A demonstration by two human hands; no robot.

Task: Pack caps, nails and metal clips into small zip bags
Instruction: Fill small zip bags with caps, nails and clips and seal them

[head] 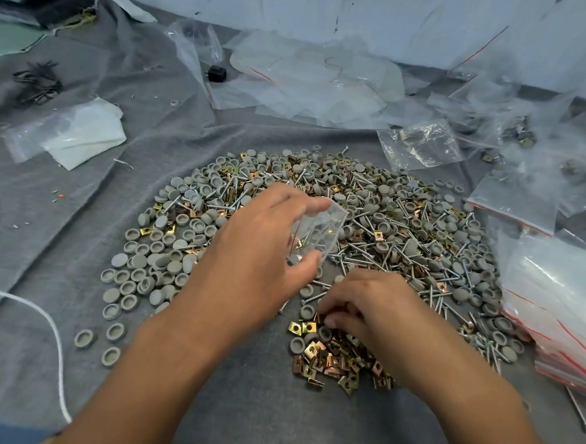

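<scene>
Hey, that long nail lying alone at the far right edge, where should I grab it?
Pinch the long nail mid-shank from above, fingers on either side. It lies flat on the grey cloth, apart from the pile, so nothing crowds it.

One head cam, looking forward and down onto the work surface.

It sits right above the person's arms, so both forearms run in from 6 o'clock, with the left hand (266, 240) near centre and the right hand (372, 305) toward 5 o'clock. Pretty close view: the grey cloth (79, 208) fills most of the shot, and the wide lens bends the edges. It faces toward the pale wall (331, 15) at 12 o'clock. There's only this single view, so nothing overlaps with another camera.
</scene>
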